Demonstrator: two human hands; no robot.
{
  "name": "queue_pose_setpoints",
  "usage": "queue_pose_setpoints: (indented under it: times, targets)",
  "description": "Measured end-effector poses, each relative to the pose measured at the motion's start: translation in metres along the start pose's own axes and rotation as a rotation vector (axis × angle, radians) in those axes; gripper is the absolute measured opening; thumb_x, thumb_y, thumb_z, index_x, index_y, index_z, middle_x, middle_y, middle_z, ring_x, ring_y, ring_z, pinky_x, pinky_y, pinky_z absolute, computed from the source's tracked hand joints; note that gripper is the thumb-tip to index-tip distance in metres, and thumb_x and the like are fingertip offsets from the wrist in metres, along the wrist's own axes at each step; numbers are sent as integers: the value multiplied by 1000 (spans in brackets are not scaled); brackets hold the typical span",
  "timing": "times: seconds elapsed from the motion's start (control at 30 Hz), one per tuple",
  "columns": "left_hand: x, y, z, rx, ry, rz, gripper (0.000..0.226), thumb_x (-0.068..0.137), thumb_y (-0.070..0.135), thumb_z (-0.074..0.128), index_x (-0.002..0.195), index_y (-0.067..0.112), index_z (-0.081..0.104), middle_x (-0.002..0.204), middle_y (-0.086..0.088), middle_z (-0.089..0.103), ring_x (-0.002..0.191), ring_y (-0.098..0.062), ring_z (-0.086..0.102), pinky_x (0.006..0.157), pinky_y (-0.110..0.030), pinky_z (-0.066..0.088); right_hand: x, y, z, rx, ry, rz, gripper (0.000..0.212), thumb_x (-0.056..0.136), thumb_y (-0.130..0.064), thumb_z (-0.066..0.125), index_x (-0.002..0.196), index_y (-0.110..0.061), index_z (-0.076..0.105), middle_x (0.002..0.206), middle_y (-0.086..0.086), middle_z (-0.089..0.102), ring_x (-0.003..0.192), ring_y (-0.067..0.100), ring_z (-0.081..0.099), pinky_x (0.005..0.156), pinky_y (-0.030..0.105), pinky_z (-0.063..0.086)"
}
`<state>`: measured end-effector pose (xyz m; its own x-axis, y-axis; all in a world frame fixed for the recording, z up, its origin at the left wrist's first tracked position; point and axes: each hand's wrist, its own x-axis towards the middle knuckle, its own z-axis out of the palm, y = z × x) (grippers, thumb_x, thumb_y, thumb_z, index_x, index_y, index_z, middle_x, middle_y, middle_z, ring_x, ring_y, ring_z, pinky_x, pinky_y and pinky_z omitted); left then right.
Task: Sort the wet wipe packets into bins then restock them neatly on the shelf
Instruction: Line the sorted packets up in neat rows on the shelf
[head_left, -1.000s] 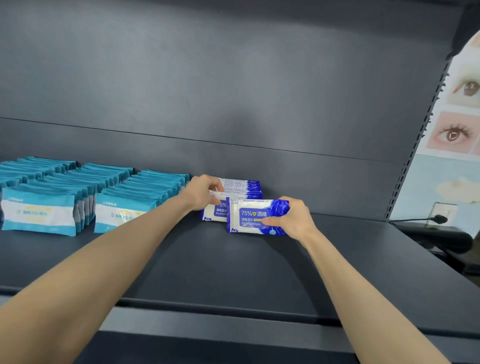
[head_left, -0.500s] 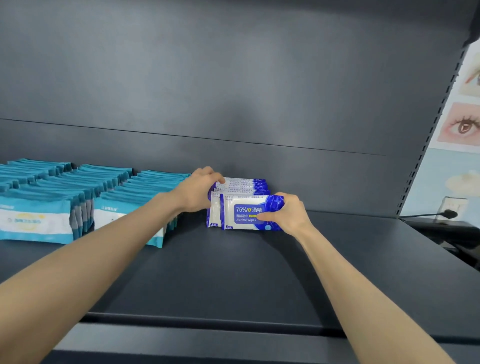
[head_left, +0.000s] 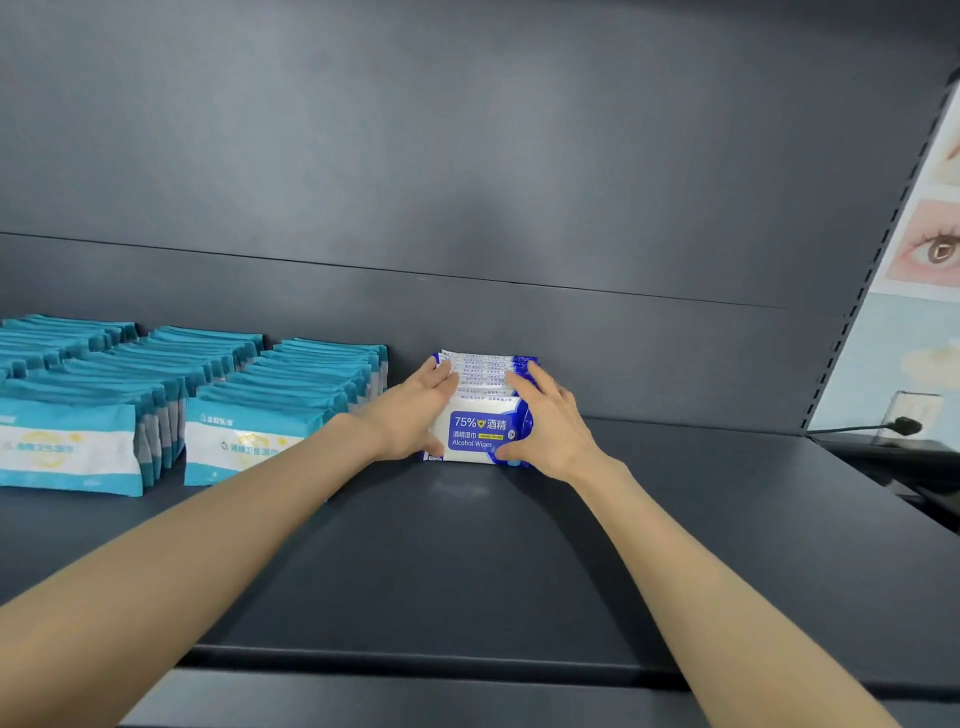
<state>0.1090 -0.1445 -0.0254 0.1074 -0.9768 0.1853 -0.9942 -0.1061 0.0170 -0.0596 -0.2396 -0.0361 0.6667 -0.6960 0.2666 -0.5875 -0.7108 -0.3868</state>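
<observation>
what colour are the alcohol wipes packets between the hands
Blue and white alcohol wipes packets, clearest in the head view.

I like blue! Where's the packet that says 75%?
Head view: the 75% packet stands on the shelf, fronting the blue row between left hand and right hand, right of the teal packets.

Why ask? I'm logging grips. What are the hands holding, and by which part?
The row of blue alcohol wipe packets, pressed between both hands: left hand flat on its left end, right hand on its right end.
</observation>
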Motion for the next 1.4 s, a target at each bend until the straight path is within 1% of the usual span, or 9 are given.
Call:
queue_pose_setpoints:
  times: [0.2, 0.37, 0.53, 0.67, 0.93, 1.07, 1.2, 1.33, 1.4]
  targets:
    - [2, 5, 7, 39, 66, 18, 89, 86, 22, 67, 149, 0, 8, 159, -13, -2, 146, -24, -8, 115, -28, 15, 2, 5, -1, -98, 18, -4, 86, 80, -32, 76, 149, -26, 26, 159, -5, 14, 145, 20, 13, 107, 44, 38]
    - [5, 3, 1, 67, 6, -12, 92, 86, 28, 68, 150, 6, 6, 160, -7, -1, 147, -19, -7, 116, -33, 19, 6, 3, -3, -145, -20, 5, 87, 82, -33, 73, 151, -26, 20, 160, -3, 13, 146, 24, 9, 108, 44, 35]
    - [8, 2, -7, 159, -79, -38, 91, 88, 34, 64, 152, 11, 3, 160, -1, 0, 147, -16, -1, 117, -41, 12, 12, -1, -2, -186, -49, 23, 89, 82, -35, 73, 151, -25, 19, 159, -1, 15, 144, 26, 15, 106, 46, 38]
    - [8, 2, -7, 190, -106, -65, 91, 88, 37, 63, 152, 14, 2, 160, 0, -1, 147, -18, -3, 117, -50, 10, 13, -4, -3, -224, -60, 26, 87, 81, -35, 73, 150, -24, 21, 158, 1, 16, 142, 28, 19, 107, 48, 37]
    - [5, 6, -17, 170, -157, -124, 86, 91, 35, 58, 152, 19, -1, 160, -7, -7, 146, -25, -12, 116, -53, 4, 7, -13, -7, -220, -48, 70, 89, 79, -34, 76, 149, -26, 22, 159, 6, -8, 145, 30, -1, 111, 50, 28]
    - [-4, 11, -30, 145, -63, -121, 82, 91, 32, 58, 152, 16, 6, 159, -9, 2, 147, -26, -4, 115, -52, 8, -4, -23, -21, -194, -13, 81, 91, 78, -33, 76, 150, -25, 20, 159, 5, -11, 145, 31, -3, 110, 49, 28]
    - [-24, 23, -58, 117, 55, -87, 75, 89, 34, 59, 150, 17, 18, 156, -9, 17, 146, -26, 6, 115, -50, 12, -25, -36, -49, -170, 89, 49, 78, 85, -29, 70, 149, -25, 26, 160, 4, -7, 145, 32, 1, 108, 49, 31]
    - [-58, 49, -95, 0, 184, -43, 69, 91, 34, 58, 148, 19, 24, 148, -11, 34, 137, -29, 28, 108, -41, 27, -58, -49, -84, -134, 241, 4, 68, 90, -30, 63, 148, -22, 27, 161, 3, -1, 144, 27, 8, 103, 45, 35]
    - [-80, 66, -110, -29, 255, -12, 66, 91, 35, 57, 148, 19, 26, 146, -10, 36, 134, -29, 32, 104, -38, 31, -83, -53, -102, -147, 298, -15, 66, 91, -32, 61, 148, -21, 28, 161, 3, 1, 143, 26, 11, 102, 44, 36]
